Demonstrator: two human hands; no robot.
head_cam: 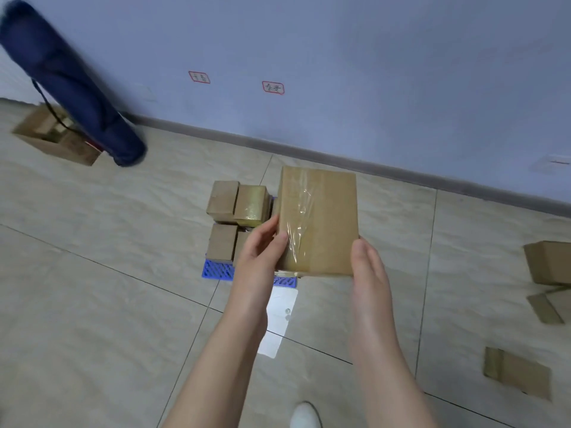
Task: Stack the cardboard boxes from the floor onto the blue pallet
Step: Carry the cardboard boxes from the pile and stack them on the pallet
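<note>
Above blue pallet, 3 o'clock side: taped box held level, probably for the gap beside placed boxes. Left hand pinches 9 o'clock edge; right hand presses 3 o'clock edge, fingers straight.

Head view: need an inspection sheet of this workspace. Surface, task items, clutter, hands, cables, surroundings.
Surface: tiled floor, beige, dark grout lines.
Job's things: taped box held above blue pallet; small boxes already on the pallet; loose boxes on the floor at right.
Clutter: open carton far left; dark blue bag tilted, overlapping the carton in view; white sheet on the floor by the pallet.
Hands: left hand grips the taped box's left edge; right hand presses flat on its right edge.
Cables: nothing seen.
Surroundings: blue-grey wall with two red-bordered labels; white shoe at bottom edge.
</note>
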